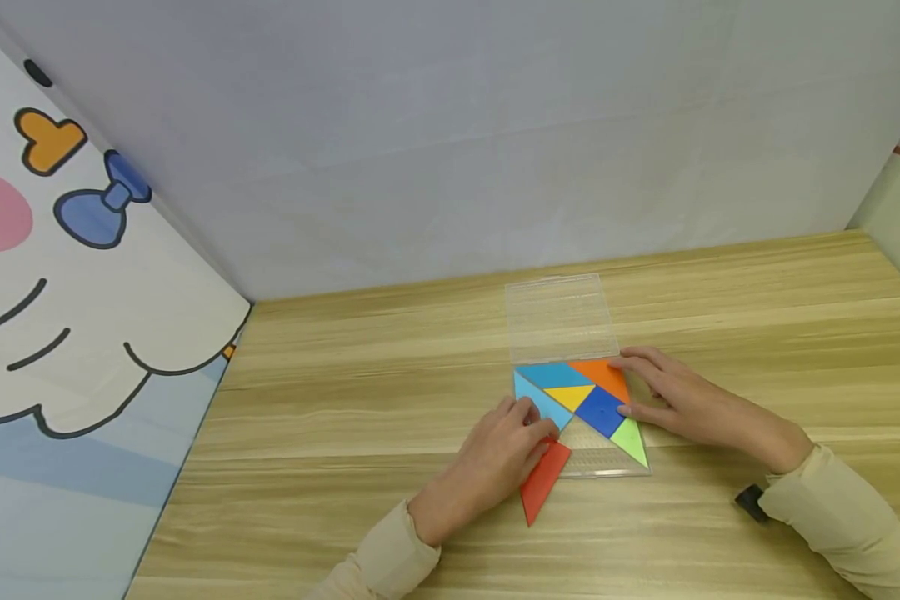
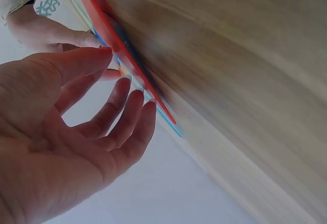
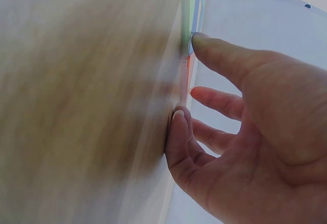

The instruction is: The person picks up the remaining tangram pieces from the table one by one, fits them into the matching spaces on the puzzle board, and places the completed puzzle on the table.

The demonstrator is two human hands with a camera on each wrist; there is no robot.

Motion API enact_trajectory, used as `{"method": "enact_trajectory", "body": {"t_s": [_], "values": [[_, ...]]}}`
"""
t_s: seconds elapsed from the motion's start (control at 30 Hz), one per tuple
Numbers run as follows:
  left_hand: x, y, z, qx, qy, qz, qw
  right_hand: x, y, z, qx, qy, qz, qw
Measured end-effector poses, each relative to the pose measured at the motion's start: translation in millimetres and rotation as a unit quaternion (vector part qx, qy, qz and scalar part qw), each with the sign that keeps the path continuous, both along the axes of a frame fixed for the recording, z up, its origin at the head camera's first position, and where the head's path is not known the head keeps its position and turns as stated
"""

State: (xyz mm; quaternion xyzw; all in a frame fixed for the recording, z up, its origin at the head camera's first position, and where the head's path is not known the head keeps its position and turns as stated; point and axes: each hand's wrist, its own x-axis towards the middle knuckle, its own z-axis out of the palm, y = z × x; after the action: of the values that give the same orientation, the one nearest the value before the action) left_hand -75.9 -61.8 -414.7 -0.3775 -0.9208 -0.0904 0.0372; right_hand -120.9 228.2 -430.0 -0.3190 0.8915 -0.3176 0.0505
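My left hand (image 1: 498, 450) pinches a red tangram piece (image 1: 546, 483) at the near left corner of a clear plastic tray (image 1: 603, 461). The hand covers part of this piece; in the left wrist view its flat red face (image 2: 104, 27) is tilted, the thumb on it. Lying in the tray are a light blue triangle (image 1: 534, 398), a blue parallelogram (image 1: 553, 374), a yellow triangle (image 1: 570, 397), a dark blue square (image 1: 600, 410), an orange triangle (image 1: 603, 377) and a light green triangle (image 1: 631, 442). My right hand (image 1: 693, 400) rests at the tray's right side, fingertips by the orange triangle, thumb on the square.
Behind the tray lies its clear lid (image 1: 561, 318), flat on the wooden table (image 1: 345, 400). A pale cloth wall (image 1: 420, 167) rises along the table's back edge. On the left stands a panel (image 1: 120, 317) with a cartoon print. A small black object (image 1: 752, 503) sits at the right sleeve.
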Motion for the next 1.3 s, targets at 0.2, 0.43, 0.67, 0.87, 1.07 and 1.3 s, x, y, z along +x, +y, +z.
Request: {"method": "enact_trajectory", "body": {"t_s": [0.2, 0.43, 0.67, 0.87, 1.07, 1.3], "values": [[-0.2, -1.7, -0.4, -0.004, -0.001, -0.017, 0.9998, -0.3, 0.2, -0.3, 0.001, 0.007, 0.001, 1.000], [0.4, -7.6, 2.1, -0.010, -0.007, -0.052, 0.9986, -0.2, 0.6, -0.7, -0.001, 0.007, -0.001, 1.000], [0.1, -11.8, 9.5, -0.066, -0.064, -0.059, 0.9940, -0.5, 1.1, -1.1, -0.001, -0.002, 0.000, 1.000], [1.3, -13.6, 14.6, -0.094, -0.085, -0.061, 0.9900, -1.3, 0.9, -1.6, -0.001, 0.003, 0.001, 1.000], [1.2, -13.0, 17.8, -0.103, -0.103, -0.055, 0.9878, -1.3, 1.1, -1.5, -0.001, 0.001, -0.001, 1.000], [-0.3, -11.8, 19.3, -0.103, -0.132, -0.039, 0.9851, -1.3, 0.5, -2.3, 0.000, -0.001, -0.002, 1.000]]}}
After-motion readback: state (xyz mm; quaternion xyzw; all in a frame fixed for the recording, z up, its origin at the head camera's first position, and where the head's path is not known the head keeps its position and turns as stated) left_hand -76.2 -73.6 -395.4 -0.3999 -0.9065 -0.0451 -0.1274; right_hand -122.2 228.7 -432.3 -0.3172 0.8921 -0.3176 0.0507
